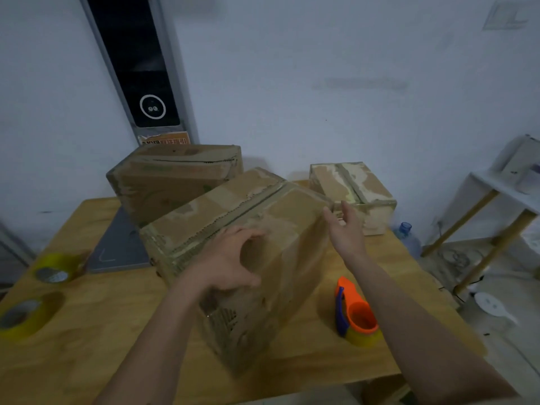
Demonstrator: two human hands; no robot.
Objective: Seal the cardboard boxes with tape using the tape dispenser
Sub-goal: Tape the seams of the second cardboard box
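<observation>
A large cardboard box point(239, 252) is sitting tilted in the middle of the wooden table point(87, 331), its top seam running away from the viewer toward the upper right. The left hand point(230, 261) is resting on the near top edge of this box, fingers and thumb curled over it in a loose grip. The right hand point(344, 226) is reaching to the box's far right corner with fingers straight and relaxed, gripping nothing; whether it is touching the cardboard is unclear through the blur. The orange and blue tape dispenser point(355, 312) is lying on the table just right of the box, under the right forearm. A second box point(175, 179) is standing behind at the left, and a smaller box point(355, 191) behind at the right. Two yellowish tape rolls point(55, 267) point(23, 317) are lying near the table's left edge.
</observation>
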